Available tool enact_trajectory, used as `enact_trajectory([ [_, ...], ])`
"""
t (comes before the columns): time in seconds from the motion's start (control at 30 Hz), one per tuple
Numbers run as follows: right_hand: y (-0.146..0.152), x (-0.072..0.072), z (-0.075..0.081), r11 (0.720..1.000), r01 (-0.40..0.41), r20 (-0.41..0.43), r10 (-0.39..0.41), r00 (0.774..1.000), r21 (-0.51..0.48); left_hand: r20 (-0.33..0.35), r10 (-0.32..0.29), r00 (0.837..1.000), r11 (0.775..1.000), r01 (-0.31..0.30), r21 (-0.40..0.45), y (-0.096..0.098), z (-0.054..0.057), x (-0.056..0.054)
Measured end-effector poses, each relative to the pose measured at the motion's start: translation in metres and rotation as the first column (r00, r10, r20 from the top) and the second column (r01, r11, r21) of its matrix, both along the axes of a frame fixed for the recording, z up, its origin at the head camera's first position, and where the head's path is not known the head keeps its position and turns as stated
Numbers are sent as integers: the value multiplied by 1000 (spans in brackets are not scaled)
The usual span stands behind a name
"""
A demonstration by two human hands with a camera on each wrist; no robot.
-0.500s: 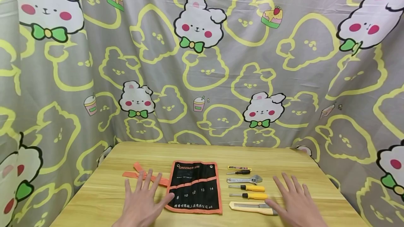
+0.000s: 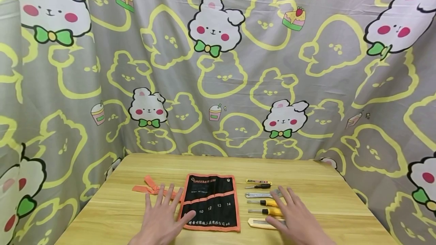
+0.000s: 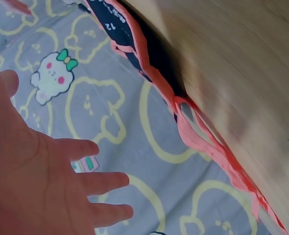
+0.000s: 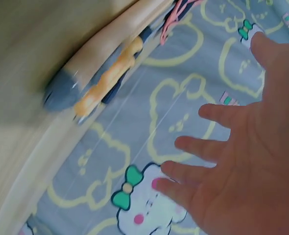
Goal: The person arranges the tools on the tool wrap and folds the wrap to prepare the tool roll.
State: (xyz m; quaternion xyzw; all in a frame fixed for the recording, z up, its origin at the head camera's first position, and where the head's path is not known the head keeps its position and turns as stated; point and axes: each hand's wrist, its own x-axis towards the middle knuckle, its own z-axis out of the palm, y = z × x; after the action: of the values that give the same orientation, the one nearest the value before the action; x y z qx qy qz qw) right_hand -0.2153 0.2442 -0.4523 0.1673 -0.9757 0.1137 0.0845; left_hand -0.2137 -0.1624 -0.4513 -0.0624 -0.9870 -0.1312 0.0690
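Observation:
My left hand (image 2: 160, 216) hovers with fingers spread, its thumb overlapping the lower left of a black tool pouch (image 2: 218, 184) with orange edging in the head view. An orange strap (image 2: 139, 189) trails from the pouch's left side. My right hand (image 2: 296, 216), also spread and holding nothing, overlaps the right ends of several tools. Among these are a cream utility knife (image 2: 254, 222), two yellow-handled screwdrivers (image 2: 270, 202) and an adjustable wrench (image 2: 255, 195), whose head is mostly hidden. Both palms appear bare in the wrist views, the left one (image 3: 36, 181) and the right one (image 4: 252, 161).
A small black-handled screwdriver (image 2: 263, 186) and a narrow yellow packet (image 2: 258, 181) lie behind the wrench. Everything rests on a wooden table (image 2: 112, 207). A grey patterned curtain (image 2: 184, 86) surrounds its back and sides.
My right hand has moved left, from beside the tools to over their right ends. My left hand has shifted slightly right, farther over the pouch's lower left. The tools and pouch stay put.

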Motion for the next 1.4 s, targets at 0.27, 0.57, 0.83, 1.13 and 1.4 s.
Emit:
enact_trajectory([
  [0.27,-34,-6,-3,982,-179,165,187,968,-60,23,-38,999,999,38,20,11,-1,-3],
  [0.57,-64,-11,-7,970,-242,221,235,947,6,85,-110,990,994,108,27,25,-12,-10],
  [0.83,-84,-20,-12,966,-254,215,238,947,50,159,-147,976,989,143,36,28,-15,-18],
  [1.13,-104,-27,-14,957,-269,223,240,945,108,182,-160,970,987,156,37,27,-18,-21],
  [1.4,-108,-30,-19,947,-297,191,270,944,124,206,-149,967,987,157,-20,27,-21,-22],
])
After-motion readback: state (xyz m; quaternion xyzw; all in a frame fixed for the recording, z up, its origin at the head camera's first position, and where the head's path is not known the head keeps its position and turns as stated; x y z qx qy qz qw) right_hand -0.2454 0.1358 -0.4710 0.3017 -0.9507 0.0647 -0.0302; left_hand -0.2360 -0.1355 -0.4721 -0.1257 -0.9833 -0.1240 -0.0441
